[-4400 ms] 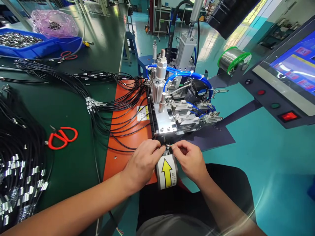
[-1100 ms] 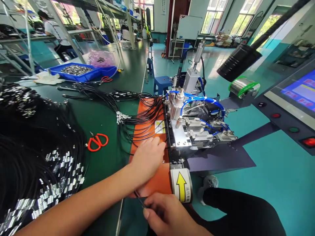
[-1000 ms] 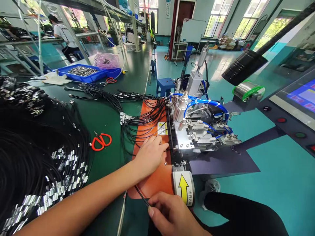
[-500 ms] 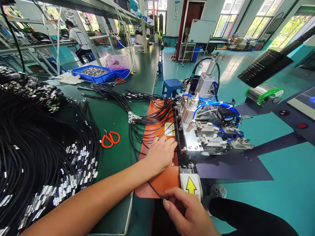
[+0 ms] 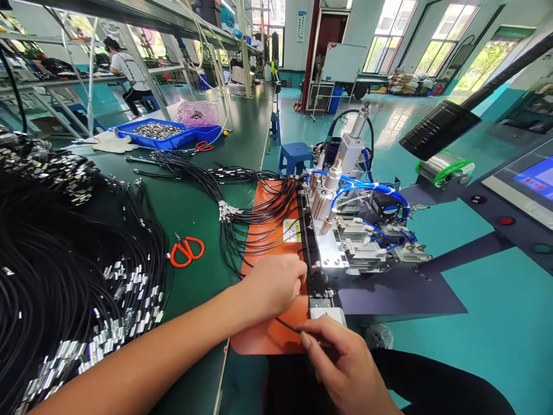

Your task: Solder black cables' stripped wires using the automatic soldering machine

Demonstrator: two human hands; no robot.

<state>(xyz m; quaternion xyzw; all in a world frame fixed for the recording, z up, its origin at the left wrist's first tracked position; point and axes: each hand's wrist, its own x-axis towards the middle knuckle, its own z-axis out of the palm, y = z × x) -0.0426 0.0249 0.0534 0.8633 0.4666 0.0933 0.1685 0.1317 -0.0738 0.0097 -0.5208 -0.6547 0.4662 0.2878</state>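
Two hands are engaged at the near end of the orange board point(image 5: 250, 344), one above the other. Right hand point(image 5: 345, 357): thumb and fingertips pinch a black cable point(image 5: 287, 325) near the front edge of the board. Left hand point(image 5: 276, 282): rests over the board beside the dark track point(image 5: 305, 239), fingers curled under; whether they grip anything cannot be told, since the palm and fingertips are hidden.

Location of the held cable: a short length shows above the orange board, running from the left wrist to the right fingertips. The rest of it is covered by the left hand and forearm.

Change since the preceding picture: the left hand, flatter half a second earlier with its fingers reaching to the track, is now bunched, with the knuckles raised. The right hand has shifted forward, and now hides most of the white end plate point(image 5: 337, 314), whose yellow arrow was in plain sight. Some four seconds earlier, both hands were together at that plate.

Meaning for the work: the pinched cable now appears to be nearer the track end, under closer control of the right hand. Other cables point(image 5: 263, 213) lie across the board and reach the machine point(image 5: 330, 245); these appear undisturbed.
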